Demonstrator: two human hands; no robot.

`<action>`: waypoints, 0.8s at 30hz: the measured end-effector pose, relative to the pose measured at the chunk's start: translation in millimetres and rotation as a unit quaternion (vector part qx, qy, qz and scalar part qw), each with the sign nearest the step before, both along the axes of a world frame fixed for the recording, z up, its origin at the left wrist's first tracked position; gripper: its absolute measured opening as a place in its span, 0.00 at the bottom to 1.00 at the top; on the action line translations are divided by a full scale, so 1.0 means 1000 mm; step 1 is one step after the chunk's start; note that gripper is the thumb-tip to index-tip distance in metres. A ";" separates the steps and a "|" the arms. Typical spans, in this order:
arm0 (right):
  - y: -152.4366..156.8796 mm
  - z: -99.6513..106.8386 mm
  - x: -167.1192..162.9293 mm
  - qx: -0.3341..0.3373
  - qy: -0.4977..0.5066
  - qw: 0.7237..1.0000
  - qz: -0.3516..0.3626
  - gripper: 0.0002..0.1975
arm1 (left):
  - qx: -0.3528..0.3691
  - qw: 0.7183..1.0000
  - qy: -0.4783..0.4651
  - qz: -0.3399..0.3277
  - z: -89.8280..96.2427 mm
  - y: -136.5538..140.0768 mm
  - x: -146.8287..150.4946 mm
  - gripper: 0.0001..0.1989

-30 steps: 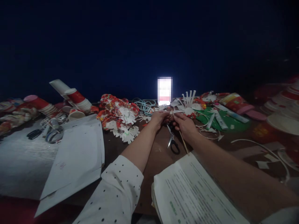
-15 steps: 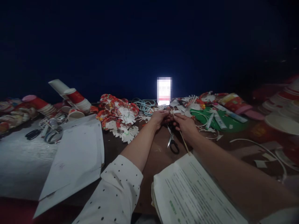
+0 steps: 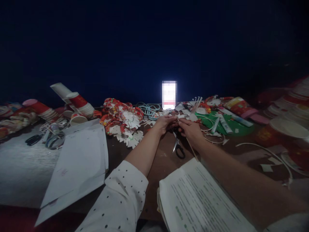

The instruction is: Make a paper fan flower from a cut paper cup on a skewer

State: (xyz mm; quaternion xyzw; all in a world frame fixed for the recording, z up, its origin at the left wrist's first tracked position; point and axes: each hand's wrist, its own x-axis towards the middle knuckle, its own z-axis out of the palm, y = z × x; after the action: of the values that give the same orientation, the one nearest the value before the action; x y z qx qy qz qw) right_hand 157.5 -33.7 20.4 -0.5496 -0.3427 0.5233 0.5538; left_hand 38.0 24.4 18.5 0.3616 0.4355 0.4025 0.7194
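My left hand [image 3: 166, 124] and my right hand [image 3: 190, 129] meet over the middle of the table, fingertips pinched close together. A thin wooden stick [image 3: 191, 149] runs from my right fingers back toward me, its near end by the printed booklet. My left fingers are closed at the stick's upper end; something small and pale shows there, too small to name. Just below my hands lies a pair of black-handled scissors [image 3: 180, 151], its blades partly hidden. The printed booklet [image 3: 193, 196] rests in front of me, beside my right forearm.
White sheets [image 3: 79, 154] lie at left, near tape rolls [image 3: 55, 140]. Red-and-white paper cut-outs [image 3: 125, 120] and a blue cord [image 3: 148, 110] sit behind. A lit screen [image 3: 169, 95] stands at the back. Right are glue tubes [image 3: 225, 125], a green sheet [image 3: 241, 129] and paper cups [image 3: 243, 106].
My hands stay together in nearly the same place, with the fingertips shifted slightly. The stick remains in my right hand; the view has moved a little.
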 end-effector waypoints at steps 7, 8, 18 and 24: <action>-0.002 -0.006 0.000 0.026 -0.108 0.994 0.002 0.22 | -0.021 1.000 -0.012 -0.018 0.003 0.000 -0.002 0.05; -0.002 -0.008 0.001 0.034 -0.125 0.991 0.010 0.22 | -0.023 1.000 -0.010 -0.016 0.004 0.000 -0.002 0.05; -0.001 -0.016 0.005 0.109 -0.281 0.952 0.053 0.17 | -0.029 0.996 0.064 0.049 0.010 -0.003 0.004 0.08; -0.005 -0.014 0.003 0.112 -0.309 0.943 0.043 0.18 | -0.019 0.996 0.064 0.053 0.003 0.001 0.007 0.08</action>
State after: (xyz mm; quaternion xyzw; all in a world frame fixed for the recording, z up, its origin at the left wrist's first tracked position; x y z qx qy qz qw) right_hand 160.1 -38.5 6.5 -0.6033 -0.5771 0.3089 0.4556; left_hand 45.1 25.3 22.0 0.3491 0.5073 0.4075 0.6743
